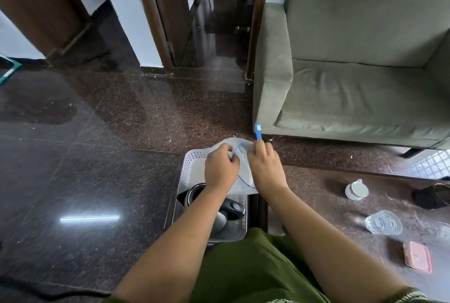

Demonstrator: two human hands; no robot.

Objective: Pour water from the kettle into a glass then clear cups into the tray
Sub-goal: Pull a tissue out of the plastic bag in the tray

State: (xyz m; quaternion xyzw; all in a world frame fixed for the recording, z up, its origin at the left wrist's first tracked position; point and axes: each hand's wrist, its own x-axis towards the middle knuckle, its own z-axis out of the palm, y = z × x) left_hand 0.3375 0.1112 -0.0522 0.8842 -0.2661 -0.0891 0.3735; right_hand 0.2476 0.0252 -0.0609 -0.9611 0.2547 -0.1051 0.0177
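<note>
Both forearms reach out over the kettle (220, 207), which lies in the white tray (192, 159) directly beneath them. Beyond the kettle, the left hand (220, 168) and right hand (265, 168) pinch a pale bag (239, 149) by its blue cord. Right of the kettle, nearer the right hand, sit the glass (383, 222) and cup (356, 189).

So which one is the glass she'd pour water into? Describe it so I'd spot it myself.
Start at the green sofa; the low dark table lies in front of it. The glass stands between a white cup and a pink lidded box. It alone is clear and ribbed.
</note>
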